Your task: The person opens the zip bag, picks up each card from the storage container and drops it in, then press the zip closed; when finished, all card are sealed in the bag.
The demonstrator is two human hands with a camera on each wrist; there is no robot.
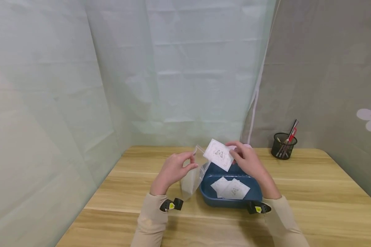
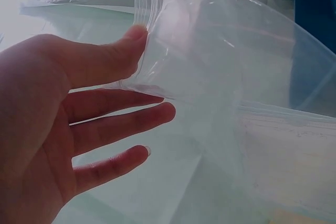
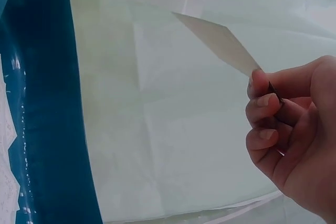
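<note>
My left hand (image 1: pixel 177 168) pinches the top edge of a clear zip-lock bag (image 2: pixel 210 51) between thumb and index finger, its other fingers spread below. White packets or cards show through the bag's lower part in the left wrist view. In my right hand (image 1: pixel 248 158) is a square white card (image 1: pixel 218 155) with a butterfly print, held by one corner. The card's far corner overlaps the bag's mouth in the head view. Under the right hand stands a blue plastic bin (image 1: pixel 216 203), with several similar white cards (image 1: pixel 235 189) lying in it.
A black mesh pen cup (image 1: pixel 283 146) with pens and a red-handled tool stands at the back right of the wooden table (image 1: pixel 324 199). Pale cloth curtains (image 1: pixel 188 85) hang behind and to the left of the table.
</note>
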